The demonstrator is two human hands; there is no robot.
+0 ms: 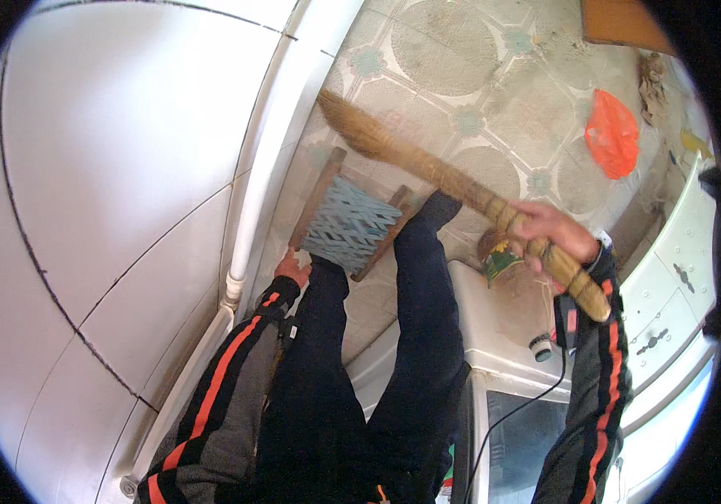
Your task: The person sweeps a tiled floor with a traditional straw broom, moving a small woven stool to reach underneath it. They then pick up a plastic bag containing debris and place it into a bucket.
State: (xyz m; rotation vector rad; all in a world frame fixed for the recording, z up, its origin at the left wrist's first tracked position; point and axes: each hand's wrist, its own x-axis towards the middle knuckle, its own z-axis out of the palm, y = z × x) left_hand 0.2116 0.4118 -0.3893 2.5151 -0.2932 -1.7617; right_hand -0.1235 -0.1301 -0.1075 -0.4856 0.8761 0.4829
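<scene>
My right hand [553, 230] is wrapped around the bound handle of a straw broom [442, 176]. The broom slants up to the left over the floor, and its bristle end [360, 129] is blurred. Low on the left, my left hand [294, 271] grips the near end of a wooden side rail on a small stool [351, 223]. Pale blue woven strips form the stool's seat between two brown rails. It is in front of my legs, close to the tiled wall.
White wall tiles [146, 126] and a white pipe [259, 170] run along the left. Patterned floor tiles [467, 120] spread ahead, with a red plastic bag [612, 135] at right. A clear plastic bottle [515, 302] stands or lies on a white appliance [471, 296], near a black cable [512, 409].
</scene>
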